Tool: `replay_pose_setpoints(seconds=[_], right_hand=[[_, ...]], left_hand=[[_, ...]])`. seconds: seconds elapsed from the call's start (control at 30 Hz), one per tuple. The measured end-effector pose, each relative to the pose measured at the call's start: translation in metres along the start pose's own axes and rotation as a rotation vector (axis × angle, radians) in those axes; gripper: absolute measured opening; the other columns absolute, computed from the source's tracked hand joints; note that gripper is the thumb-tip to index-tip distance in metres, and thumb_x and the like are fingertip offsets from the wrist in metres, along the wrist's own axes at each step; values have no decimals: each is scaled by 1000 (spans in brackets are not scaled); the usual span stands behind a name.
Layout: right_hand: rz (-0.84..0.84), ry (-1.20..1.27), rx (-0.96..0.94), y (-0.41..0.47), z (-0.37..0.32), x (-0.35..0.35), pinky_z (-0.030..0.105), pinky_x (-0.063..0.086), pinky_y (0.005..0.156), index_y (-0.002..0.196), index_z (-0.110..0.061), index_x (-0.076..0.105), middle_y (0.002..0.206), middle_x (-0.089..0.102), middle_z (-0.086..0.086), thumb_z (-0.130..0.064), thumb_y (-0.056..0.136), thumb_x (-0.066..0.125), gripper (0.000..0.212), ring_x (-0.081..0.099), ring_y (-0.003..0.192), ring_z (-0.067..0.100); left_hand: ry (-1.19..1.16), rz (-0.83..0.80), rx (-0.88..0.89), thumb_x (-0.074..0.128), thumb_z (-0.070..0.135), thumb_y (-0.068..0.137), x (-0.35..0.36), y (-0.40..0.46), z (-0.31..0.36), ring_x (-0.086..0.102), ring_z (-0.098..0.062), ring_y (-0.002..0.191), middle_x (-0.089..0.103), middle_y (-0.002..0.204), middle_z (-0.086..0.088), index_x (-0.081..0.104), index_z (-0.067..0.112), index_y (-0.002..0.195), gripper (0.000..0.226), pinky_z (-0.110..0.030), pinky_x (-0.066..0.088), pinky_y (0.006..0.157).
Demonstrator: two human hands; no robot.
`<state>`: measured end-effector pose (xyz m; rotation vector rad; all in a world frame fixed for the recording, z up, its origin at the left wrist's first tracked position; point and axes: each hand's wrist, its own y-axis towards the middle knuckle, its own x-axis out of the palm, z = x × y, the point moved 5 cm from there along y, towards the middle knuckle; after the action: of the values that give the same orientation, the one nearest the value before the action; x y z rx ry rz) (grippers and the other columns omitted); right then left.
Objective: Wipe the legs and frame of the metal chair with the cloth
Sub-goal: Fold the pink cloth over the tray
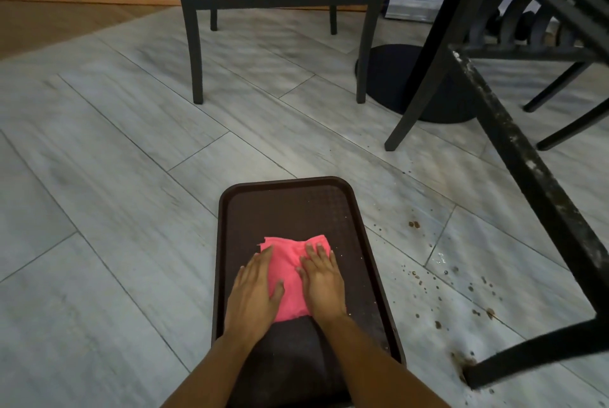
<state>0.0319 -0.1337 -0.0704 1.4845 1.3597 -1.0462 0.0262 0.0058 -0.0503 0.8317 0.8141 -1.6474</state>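
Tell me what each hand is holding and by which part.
Nothing is gripped. The left hand and right hand lie flat, fingers straight, pressing the pink cloth onto the tray.

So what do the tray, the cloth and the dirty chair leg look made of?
Tray: probably moulded plastic, dark brown, with a dotted texture and rounded raised rim. Cloth: soft pink fabric, creased under both hands. Chair leg: seemingly black-painted metal, flat-sided, with pale grime.
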Motion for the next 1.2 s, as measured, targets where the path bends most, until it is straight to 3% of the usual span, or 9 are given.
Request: replay_pose_setpoints(seconds=[0.13, 0.27, 0.37, 0.5, 0.63, 0.77, 0.87, 1.0, 1.2], right_hand=[[-11, -1, -26, 3, -3, -9, 35, 52, 85, 93, -18, 75, 97, 73, -2, -31, 80, 37, 42, 68, 96, 16], [68, 65, -57, 1, -6, -21, 31, 42, 95, 93, -17, 73, 91, 73, -3, -24, 80, 40, 36, 68, 85, 12], [146, 118, -112, -5, -13, -42, 30, 52, 82, 90, -14, 73, 89, 72, -1, -24, 79, 42, 34, 68, 83, 12], [245, 144, -230, -11, -24, -75, 30, 42, 97, 98, -9, 70, 98, 71, 5, -22, 78, 44, 35, 66, 94, 17], [379, 172, -327, -18, -33, -116, 35, 47, 95, 101, -5, 68, 101, 70, 9, -22, 82, 47, 34, 65, 97, 20], [554, 201, -368, -25, -32, -153, 35, 40, 99, 103, -2, 66, 103, 68, 11, -23, 96, 41, 33, 59, 101, 19], [612, 184, -362, -31, -32, -179, 34, 43, 96, 103, -3, 67, 104, 68, 10, -16, 88, 50, 26, 60, 101, 20], [611, 187, -294, -45, -30, -213, 36, 48, 91, 110, -5, 64, 108, 66, 9, -20, 91, 48, 29, 56, 104, 16], [403, 192, -190, -74, -34, -252, 32, 26, 112, 143, -22, 26, 146, 35, 3, -50, 93, 39, 59, 26, 133, 10]], left_hand=[[-24, -1, 3, 13, 60, 78, -10, -1, -2, 24, -13, 141, 25, 154, 1, 19, 19, 148, 81, -26, 11, 115], [-86, -2, 32, 25, 62, 79, -23, 1, 8, 22, -12, 141, 22, 155, 3, 19, 21, 148, 80, -30, 20, 116], [-121, 0, 66, 51, 50, 86, -36, 5, 22, 20, -10, 142, 17, 156, 5, 18, 23, 148, 75, -30, 22, 115], [-175, -36, 108, 68, 45, 78, -54, 11, 42, 18, -10, 142, 11, 157, 8, 14, 26, 148, 91, -33, 24, 115], [-199, -75, 133, 77, 47, 67, -77, 14, 62, 17, -12, 143, 17, 156, 8, 16, 29, 148, 103, -38, 24, 115], [-306, -113, 92, 80, 37, 66, -103, 18, 78, 55, -18, 117, 61, 124, 3, 50, 29, 130, 71, -36, 45, 98], [-431, -100, 134, 77, 19, 72, -126, 11, 102, 66, -10, 87, 69, 90, 12, 66, 34, 94, 29, -33, 55, 78], [-489, -78, 217, 71, 15, 77, -153, -2, 139, 64, -3, 80, 69, 85, 10, 68, 28, 93, 21, -21, 54, 68], [-598, -89, 282, 64, 9, 83, -178, -23, 193, 67, -12, 79, 69, 86, 5, 65, 35, 91, 26, -35, 59, 68]])
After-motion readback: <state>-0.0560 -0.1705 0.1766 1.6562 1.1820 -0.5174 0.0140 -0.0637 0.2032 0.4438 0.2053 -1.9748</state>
